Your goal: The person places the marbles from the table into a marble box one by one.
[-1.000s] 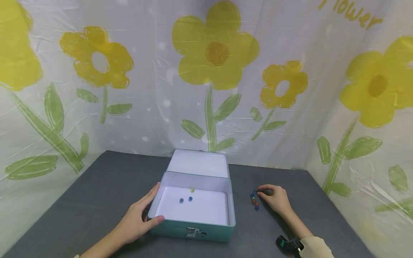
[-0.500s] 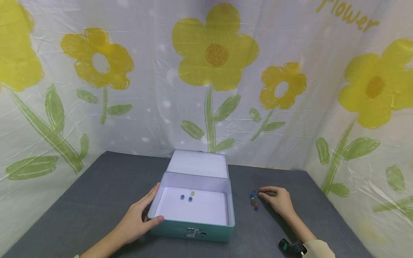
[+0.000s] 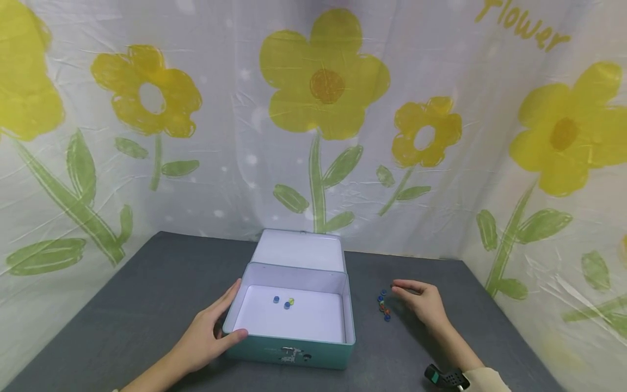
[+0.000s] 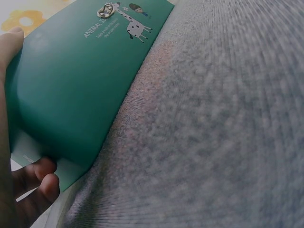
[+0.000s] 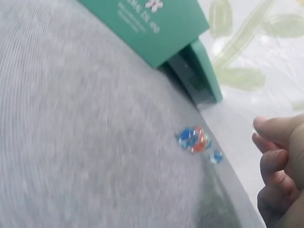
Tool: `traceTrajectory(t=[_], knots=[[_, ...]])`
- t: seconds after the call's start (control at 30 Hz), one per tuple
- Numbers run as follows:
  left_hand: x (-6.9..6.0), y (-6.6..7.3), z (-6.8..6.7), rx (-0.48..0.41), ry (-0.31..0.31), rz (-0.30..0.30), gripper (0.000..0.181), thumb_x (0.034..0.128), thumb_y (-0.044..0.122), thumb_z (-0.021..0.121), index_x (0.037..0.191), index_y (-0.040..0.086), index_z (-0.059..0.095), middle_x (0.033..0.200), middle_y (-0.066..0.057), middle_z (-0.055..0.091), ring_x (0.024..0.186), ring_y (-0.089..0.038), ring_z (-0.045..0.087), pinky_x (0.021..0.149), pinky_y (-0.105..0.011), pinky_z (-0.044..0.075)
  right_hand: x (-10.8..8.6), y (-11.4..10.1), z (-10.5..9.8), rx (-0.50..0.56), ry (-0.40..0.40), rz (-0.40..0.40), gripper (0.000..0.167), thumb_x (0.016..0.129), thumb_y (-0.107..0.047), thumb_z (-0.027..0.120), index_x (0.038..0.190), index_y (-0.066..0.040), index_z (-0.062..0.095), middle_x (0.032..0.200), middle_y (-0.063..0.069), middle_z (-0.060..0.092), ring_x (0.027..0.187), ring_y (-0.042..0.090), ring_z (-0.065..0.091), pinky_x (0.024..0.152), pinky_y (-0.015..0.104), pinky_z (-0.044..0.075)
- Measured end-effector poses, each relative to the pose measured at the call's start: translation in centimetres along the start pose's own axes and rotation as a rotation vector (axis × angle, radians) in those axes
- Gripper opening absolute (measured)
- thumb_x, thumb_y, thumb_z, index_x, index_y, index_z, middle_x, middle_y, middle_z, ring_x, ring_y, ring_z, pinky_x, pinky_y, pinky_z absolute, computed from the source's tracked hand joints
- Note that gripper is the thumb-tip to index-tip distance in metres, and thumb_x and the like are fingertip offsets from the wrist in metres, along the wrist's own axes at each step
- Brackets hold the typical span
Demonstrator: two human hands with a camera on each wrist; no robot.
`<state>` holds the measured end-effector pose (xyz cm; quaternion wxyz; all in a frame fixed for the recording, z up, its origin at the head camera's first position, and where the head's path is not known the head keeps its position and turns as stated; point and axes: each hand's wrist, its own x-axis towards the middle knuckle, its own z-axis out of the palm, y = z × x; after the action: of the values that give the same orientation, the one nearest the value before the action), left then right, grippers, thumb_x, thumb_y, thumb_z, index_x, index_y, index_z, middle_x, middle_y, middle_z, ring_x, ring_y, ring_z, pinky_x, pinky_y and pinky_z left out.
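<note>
A green tin box (image 3: 294,349) with a white inside stands open on the dark table. Two blue marbles (image 3: 276,299) and a yellow-green marble (image 3: 291,301) lie on its floor. My left hand (image 3: 211,332) grips the box at its front left corner, thumb on the front and fingers along the left side. Right of the box, several blue and orange glass marbles (image 5: 194,139) lie in a short row. Just beyond them, my right hand (image 3: 425,305) is raised off the table, thumb and forefinger pinching a tiny marble that is mostly hidden.
The box's hinged lid (image 3: 299,250) is tipped back behind it. A grey-black cloth covers the table (image 3: 161,283). A white curtain (image 3: 220,109) with printed yellow flowers encloses the back and sides.
Inside the box the yellow-green marble has rolled nearer the front, beside a blue one. My right hand has risen slightly from the row of marbles. The left hand keeps its place.
</note>
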<state>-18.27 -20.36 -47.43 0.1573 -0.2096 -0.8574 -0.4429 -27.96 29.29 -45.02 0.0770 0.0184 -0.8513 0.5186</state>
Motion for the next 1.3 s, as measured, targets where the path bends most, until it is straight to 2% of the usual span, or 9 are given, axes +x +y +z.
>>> traceTrajectory(t=[0.17, 0.37, 0.67, 0.83, 1.0, 1.17, 1.3], knots=[[0.0, 0.0, 0.0, 0.004, -0.002, -0.003, 0.094, 0.0890, 0.030, 0.084, 0.167, 0.012, 0.034, 0.166, -0.024, 0.040, 0.069, 0.001, 0.043, 0.053, -0.021, 0.042, 0.1, -1.0, 0.5, 0.059, 0.000, 0.017, 0.035, 0.098, -0.027, 0.080, 0.124, -0.004, 0.078, 0.108, 0.006, 0.078, 0.053, 0.008, 0.037, 0.054, 0.027, 0.040], [0.0, 0.0, 0.0, 0.000, -0.007, -0.007, 0.094, 0.0894, 0.030, 0.084, 0.167, 0.012, 0.033, 0.166, -0.023, 0.039, 0.066, 0.001, 0.041, 0.052, -0.021, 0.041, 0.1, -2.4, 1.3, 0.122, -0.008, -0.002, 0.036, 0.098, -0.024, 0.080, 0.126, -0.001, 0.077, 0.111, 0.003, 0.080, 0.056, 0.008, 0.039, 0.056, 0.027, 0.039], [0.0, 0.0, 0.1, -0.011, -0.007, -0.011, 0.095, 0.0888, 0.029, 0.084, 0.167, 0.012, 0.034, 0.166, -0.022, 0.039, 0.066, 0.000, 0.041, 0.052, -0.022, 0.042, 0.4, -3.8, 2.9, 0.183, -0.032, -0.017, 0.037, 0.097, -0.022, 0.080, 0.126, 0.000, 0.076, 0.101, -0.005, 0.078, 0.052, 0.008, 0.036, 0.055, 0.025, 0.039], [0.1, -0.3, 0.2, 0.001, 0.000, -0.008, 0.094, 0.0887, 0.029, 0.084, 0.167, 0.011, 0.034, 0.166, -0.023, 0.039, 0.066, 0.000, 0.042, 0.052, -0.022, 0.042, 0.7, -4.5, 4.1, 0.202, -0.040, -0.046, 0.034, 0.097, -0.020, 0.080, 0.124, 0.000, 0.077, 0.106, -0.003, 0.080, 0.049, 0.007, 0.033, 0.051, 0.023, 0.033], [0.2, -0.5, 0.2, 0.015, 0.001, -0.018, 0.094, 0.0890, 0.028, 0.084, 0.167, 0.011, 0.034, 0.167, -0.023, 0.039, 0.069, 0.000, 0.045, 0.052, -0.022, 0.042, 0.9, -5.5, 5.1, 0.229, -0.054, -0.077, 0.031, 0.097, -0.020, 0.080, 0.121, 0.000, 0.078, 0.109, 0.005, 0.081, 0.047, 0.007, 0.030, 0.049, 0.021, 0.029], [0.2, -0.5, 0.2, 0.014, -0.004, -0.037, 0.094, 0.0896, 0.028, 0.084, 0.167, 0.009, 0.033, 0.167, -0.023, 0.037, 0.066, 0.000, 0.043, 0.052, -0.022, 0.042, 1.1, -6.4, 6.0, 0.236, -0.064, -0.111, 0.030, 0.097, -0.020, 0.080, 0.121, -0.001, 0.079, 0.108, 0.003, 0.081, 0.048, 0.007, 0.030, 0.049, 0.021, 0.029], [0.2, -0.6, 0.2, 0.014, -0.003, -0.028, 0.094, 0.0895, 0.028, 0.084, 0.167, 0.009, 0.033, 0.167, -0.023, 0.037, 0.065, 0.000, 0.041, 0.052, -0.022, 0.042, 1.3, -7.1, 6.7, 0.246, -0.068, -0.138, 0.029, 0.098, -0.017, 0.079, 0.121, 0.000, 0.078, 0.104, -0.001, 0.081, 0.049, 0.006, 0.032, 0.050, 0.021, 0.030]])
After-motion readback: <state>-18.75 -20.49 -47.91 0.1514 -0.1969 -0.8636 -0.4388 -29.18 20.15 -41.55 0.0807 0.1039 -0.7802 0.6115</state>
